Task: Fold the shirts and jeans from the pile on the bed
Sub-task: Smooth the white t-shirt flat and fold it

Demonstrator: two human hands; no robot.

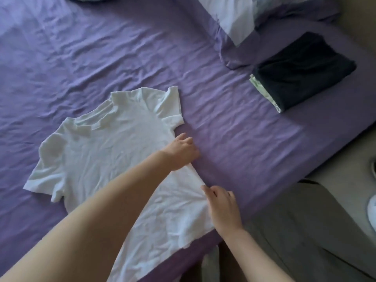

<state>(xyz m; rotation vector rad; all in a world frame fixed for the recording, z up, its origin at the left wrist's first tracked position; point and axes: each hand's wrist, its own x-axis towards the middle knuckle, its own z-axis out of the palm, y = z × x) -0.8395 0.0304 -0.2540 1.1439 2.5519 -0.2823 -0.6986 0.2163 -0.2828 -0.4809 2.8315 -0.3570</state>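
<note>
White T-shirt spread flat on purple bed sheet, collar toward far side, hem at near edge. Left hand, fingers curled, pinches shirt's right side seam; left forearm lies across its body. Right hand grips same edge lower down, fingers bent. Folded dark garment rests well apart, beside pillow.

A T-shirt lies spread flat on the bed near its front edge, both hands at the shirt's right side edge, the left hand behind the right hand, with a folded garment stack well apart at right rear, just before a pillow.
</note>
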